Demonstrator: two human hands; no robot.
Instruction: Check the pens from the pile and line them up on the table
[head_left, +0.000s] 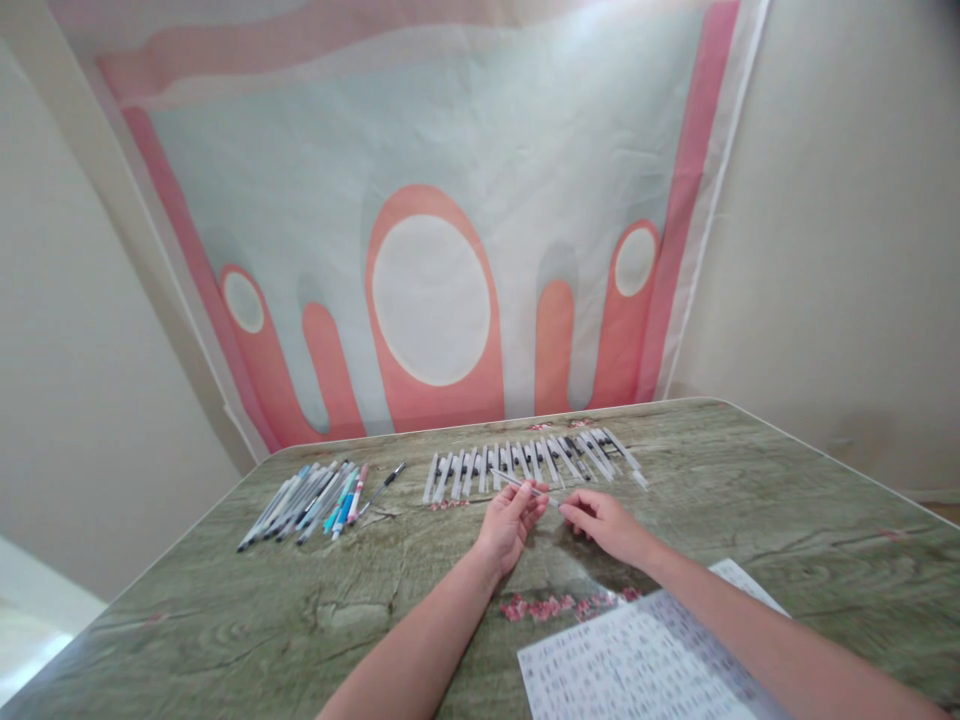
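Note:
My left hand (512,525) is closed around a thin, pale, pen-like stick (507,478), whose far end points up and left. Thumb and fingers of my right hand (604,524) pinch together at the stick's near end, just right of the left hand. Whether the stick is a whole pen or only a part of one is too small to tell. Right behind both hands lies a row of several clear-and-black pens (525,462), side by side on the wood-patterned table (405,620).
To the left lies a pile of assorted pens (307,500), some blue, teal and pink. A single black-tipped pen (388,480) lies beside it. A sheet covered in writing (600,665) is under my right forearm. A pink-and-grey patterned cloth (435,120) hangs behind the table.

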